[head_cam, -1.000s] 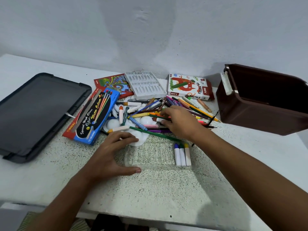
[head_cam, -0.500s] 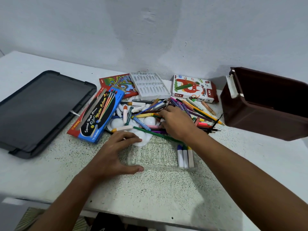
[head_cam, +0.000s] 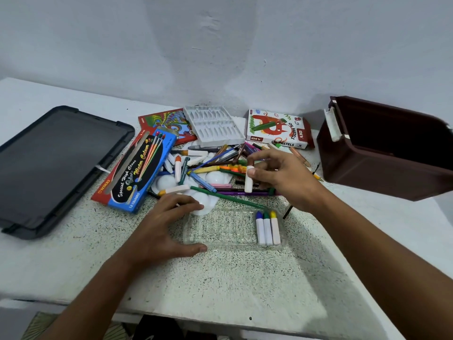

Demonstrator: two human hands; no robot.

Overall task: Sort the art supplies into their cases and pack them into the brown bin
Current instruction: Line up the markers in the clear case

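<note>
Lid (head_cam: 51, 168) lying dark and flat on the far left, then the blue water colour box (head_cam: 141, 173) leaning on a red box, and the loose pile (head_cam: 215, 173) of pens, pencils and pastels sprawling mid-table. Sorting is looking barely begun: just three pastels (head_cam: 267, 228) are sitting in the clear tray (head_cam: 220, 227), blue, green and yellow tips pointing far, while most supplies are waiting. Left hand (head_cam: 161, 229) is resting spread on the table, thumb touching the tray's near left corner, gripping nothing. Right hand (head_cam: 282, 177) is hovering over the pile, pinching a white-wrapped pastel (head_cam: 248, 180) between thumb and fingers (its tip colour is hidden). Oil pastels box (head_cam: 277, 130) is lying behind, and the brown bin (head_cam: 387, 148) is standing far right, apparently unpacked.
</note>
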